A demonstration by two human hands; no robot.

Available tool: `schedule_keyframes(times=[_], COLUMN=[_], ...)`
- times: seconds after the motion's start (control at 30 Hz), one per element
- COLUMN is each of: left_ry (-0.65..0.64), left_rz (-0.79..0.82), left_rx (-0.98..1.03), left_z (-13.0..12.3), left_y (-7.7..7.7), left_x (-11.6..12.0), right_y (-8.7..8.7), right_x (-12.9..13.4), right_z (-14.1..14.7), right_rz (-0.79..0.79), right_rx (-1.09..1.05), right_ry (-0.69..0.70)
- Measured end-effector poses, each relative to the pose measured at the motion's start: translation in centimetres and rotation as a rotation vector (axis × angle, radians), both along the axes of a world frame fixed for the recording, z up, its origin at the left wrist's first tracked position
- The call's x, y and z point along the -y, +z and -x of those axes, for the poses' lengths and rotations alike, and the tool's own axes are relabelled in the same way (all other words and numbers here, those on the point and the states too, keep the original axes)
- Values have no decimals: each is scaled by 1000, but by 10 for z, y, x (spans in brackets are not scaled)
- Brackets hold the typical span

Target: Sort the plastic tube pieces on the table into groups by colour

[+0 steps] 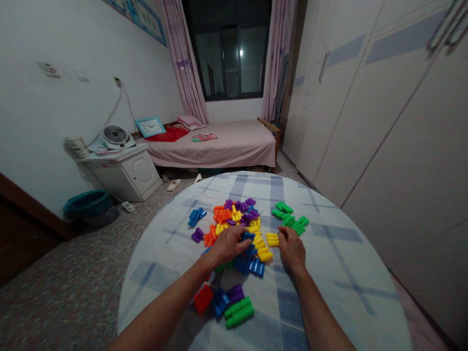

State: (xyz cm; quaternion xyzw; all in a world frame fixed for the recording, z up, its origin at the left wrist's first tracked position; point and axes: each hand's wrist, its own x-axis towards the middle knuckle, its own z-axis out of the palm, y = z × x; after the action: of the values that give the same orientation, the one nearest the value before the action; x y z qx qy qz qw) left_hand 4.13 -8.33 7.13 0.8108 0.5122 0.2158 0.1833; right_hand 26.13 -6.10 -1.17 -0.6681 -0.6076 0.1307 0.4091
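Note:
My left hand (228, 243) is over the middle of a mixed pile, its fingers closed around a blue block (247, 237). At the pile's right side, my right hand (291, 247) pinches the right end of a yellow block (272, 239). More yellow blocks (263, 254) and blue blocks (257, 266) lie between the hands. Orange blocks (221, 213) and purple blocks (250, 216) are at the back of the pile. Beyond my right hand is a group of green blocks (288, 220).
On the round table's cloth (329, 273), a green block (239, 312), a red block (204, 298), a blue one and a purple one lie near the front. Blue blocks (196, 216) and a purple block (198, 235) sit at the left. Beyond stands a bed (234, 146).

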Motion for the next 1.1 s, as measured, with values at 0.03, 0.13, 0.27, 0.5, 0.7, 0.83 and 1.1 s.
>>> schedule_keyframes(times=[0.03, 0.13, 0.27, 0.5, 0.7, 0.83, 1.1], left_ry=[-40, -126, -99, -48, -30, 121, 596], left_rz=[-7, -31, -53, -128, -144, -250, -244], left_rx=[-24, -108, -260, -462, -321, -163, -291], left_z=[-1, -7, -15, -29, -27, 6, 118], left_y=[0, -6, -18, -26, -13, 2, -22], left_x=[4, 14, 19, 22, 21, 8, -39], right_y=[0, 0, 0, -1, -1, 0, -2], right_x=[0, 1, 2, 0, 1, 2, 0], right_z=[0, 0, -1, -1, 0, 0, 0], right_rz=[0, 1, -4, -6, -11, -6, -1], right_rx=[1, -2, -9, -7, -6, -6, -4], right_ry=[1, 4, 12, 11, 7, 8, -1])
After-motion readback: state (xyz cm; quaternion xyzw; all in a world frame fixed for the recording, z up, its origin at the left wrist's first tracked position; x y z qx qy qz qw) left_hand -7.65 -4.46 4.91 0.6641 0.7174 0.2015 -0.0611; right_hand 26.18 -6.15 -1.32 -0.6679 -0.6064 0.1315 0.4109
